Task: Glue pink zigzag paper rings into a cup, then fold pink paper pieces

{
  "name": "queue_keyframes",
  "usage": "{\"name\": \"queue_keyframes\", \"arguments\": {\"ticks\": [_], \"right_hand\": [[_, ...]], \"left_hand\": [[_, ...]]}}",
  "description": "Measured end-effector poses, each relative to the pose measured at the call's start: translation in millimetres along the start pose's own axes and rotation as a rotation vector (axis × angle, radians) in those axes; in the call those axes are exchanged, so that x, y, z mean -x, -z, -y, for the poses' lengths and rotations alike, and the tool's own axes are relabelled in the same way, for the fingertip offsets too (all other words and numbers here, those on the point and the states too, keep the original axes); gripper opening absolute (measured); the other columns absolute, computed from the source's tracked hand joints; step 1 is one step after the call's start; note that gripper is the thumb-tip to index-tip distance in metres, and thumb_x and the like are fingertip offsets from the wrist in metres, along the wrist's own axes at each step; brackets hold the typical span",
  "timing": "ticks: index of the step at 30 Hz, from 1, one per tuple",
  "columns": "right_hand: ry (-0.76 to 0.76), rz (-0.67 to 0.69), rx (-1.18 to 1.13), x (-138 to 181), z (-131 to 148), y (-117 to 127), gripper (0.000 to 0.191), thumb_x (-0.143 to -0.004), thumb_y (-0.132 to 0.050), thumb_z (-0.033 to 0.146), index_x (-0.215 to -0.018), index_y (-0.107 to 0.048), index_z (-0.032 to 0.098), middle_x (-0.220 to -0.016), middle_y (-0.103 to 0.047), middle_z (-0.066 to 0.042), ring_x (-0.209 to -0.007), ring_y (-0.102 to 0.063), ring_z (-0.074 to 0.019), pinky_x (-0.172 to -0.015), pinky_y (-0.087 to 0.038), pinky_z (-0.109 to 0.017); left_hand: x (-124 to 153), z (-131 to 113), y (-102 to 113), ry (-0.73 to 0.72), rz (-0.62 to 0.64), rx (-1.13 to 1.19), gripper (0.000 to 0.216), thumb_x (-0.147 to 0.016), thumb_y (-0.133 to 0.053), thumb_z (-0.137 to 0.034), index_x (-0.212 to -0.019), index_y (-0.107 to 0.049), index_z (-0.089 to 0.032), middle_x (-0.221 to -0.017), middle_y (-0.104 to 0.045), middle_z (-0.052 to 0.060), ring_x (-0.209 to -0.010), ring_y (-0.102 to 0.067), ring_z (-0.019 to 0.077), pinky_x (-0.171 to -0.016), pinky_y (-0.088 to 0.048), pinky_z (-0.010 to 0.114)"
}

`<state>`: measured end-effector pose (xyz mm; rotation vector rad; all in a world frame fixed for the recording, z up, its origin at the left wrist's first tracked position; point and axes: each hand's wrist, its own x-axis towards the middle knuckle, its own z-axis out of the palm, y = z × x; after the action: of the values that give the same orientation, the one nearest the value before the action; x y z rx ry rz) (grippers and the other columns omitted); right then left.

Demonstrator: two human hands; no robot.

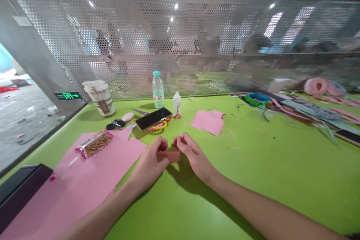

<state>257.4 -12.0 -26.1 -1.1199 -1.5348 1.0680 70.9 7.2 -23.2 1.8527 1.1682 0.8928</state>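
Pinching a folded pink paper strip (168,156) from both ends, your left hand (149,161) and right hand (194,153) clench it with curled fingers over the green tabletop (253,183), with a cut pink paper scrap (208,122) near and a smartphone (153,118) farther beyond.

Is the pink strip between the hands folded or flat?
Folded: the pink strip looks doubled over, held between left hand and right hand.

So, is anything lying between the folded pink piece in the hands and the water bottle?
Yes, the black smartphone lies across the way from the folded pink piece to the water bottle, with a yellow-pink ring at its near edge.
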Motion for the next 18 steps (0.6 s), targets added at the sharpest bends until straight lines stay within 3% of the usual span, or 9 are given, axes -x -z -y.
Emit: {"name": "queue_keyframes", "arguments": {"ticks": [2,3,8,12,15,18], "right_hand": [[-0.037,0.007,0.037,-0.3,2.8,5.5,0.007,-0.098,-0.058,0.032,-0.099,-0.055,0.026,-0.101,-0.064,-0.003,-0.099,-0.066,-0.0256,-0.087,-0.055,-0.041],[-0.043,0.012,0.074,0.0,3.8,6.9,0.010,-0.094,-0.061,0.026,-0.102,-0.056,0.026,-0.103,-0.065,-0.003,-0.099,-0.066,-0.0260,-0.088,-0.054,-0.042],[-0.071,0.092,0.125,5.8,7.9,1.1,0.045,-0.084,-0.064,0.014,-0.127,-0.053,0.026,-0.128,-0.064,-0.008,-0.114,-0.066,-0.0282,-0.095,-0.054,-0.043],[-0.145,0.192,-0.002,11.7,12.7,-7.6,0.063,-0.082,-0.057,0.011,-0.140,-0.042,0.032,-0.137,-0.061,-0.007,-0.106,-0.068,-0.0251,-0.083,-0.056,-0.037],[-0.122,0.211,-0.063,12.5,13.7,-11.1,0.066,-0.080,-0.056,0.008,-0.139,-0.041,0.033,-0.143,-0.059,-0.007,-0.105,-0.069,-0.0242,-0.085,-0.056,-0.038],[-0.067,0.157,-0.066,10.0,9.6,-10.2,0.056,-0.083,-0.058,0.009,-0.133,-0.047,0.032,-0.142,-0.060,-0.006,-0.118,-0.068,-0.0258,-0.098,-0.055,-0.040]], "left_hand": [[0.2,4.7,3.4,0.004,0.022,-0.029,0.016,-0.076,-0.052,-0.010,-0.084,-0.047,-0.023,-0.078,-0.054,-0.004,-0.073,-0.047,0.0166,-0.065,-0.035,0.030],[0.5,5.7,4.6,0.006,0.034,-0.039,0.016,-0.076,-0.052,-0.010,-0.083,-0.048,-0.023,-0.077,-0.054,-0.004,-0.073,-0.047,0.0169,-0.065,-0.034,0.030],[4.0,-4.0,3.8,0.033,0.046,-0.051,0.020,-0.077,-0.052,-0.010,-0.091,-0.050,-0.024,-0.083,-0.059,-0.003,-0.076,-0.052,0.0185,-0.065,-0.037,0.029],[5.8,-9.7,-2.4,0.077,0.027,0.015,0.019,-0.080,-0.055,-0.013,-0.092,-0.047,-0.024,-0.085,-0.058,-0.003,-0.077,-0.055,0.0182,-0.065,-0.042,0.028],[5.1,-5.4,-4.5,0.048,0.005,0.036,0.021,-0.079,-0.055,-0.010,-0.091,-0.045,-0.025,-0.085,-0.057,-0.003,-0.077,-0.056,0.0175,-0.065,-0.043,0.027],[4.3,-1.0,-2.5,0.033,0.014,0.005,0.016,-0.081,-0.054,-0.009,-0.086,-0.048,-0.023,-0.081,-0.059,-0.002,-0.075,-0.052,0.0172,-0.065,-0.039,0.027]]}}
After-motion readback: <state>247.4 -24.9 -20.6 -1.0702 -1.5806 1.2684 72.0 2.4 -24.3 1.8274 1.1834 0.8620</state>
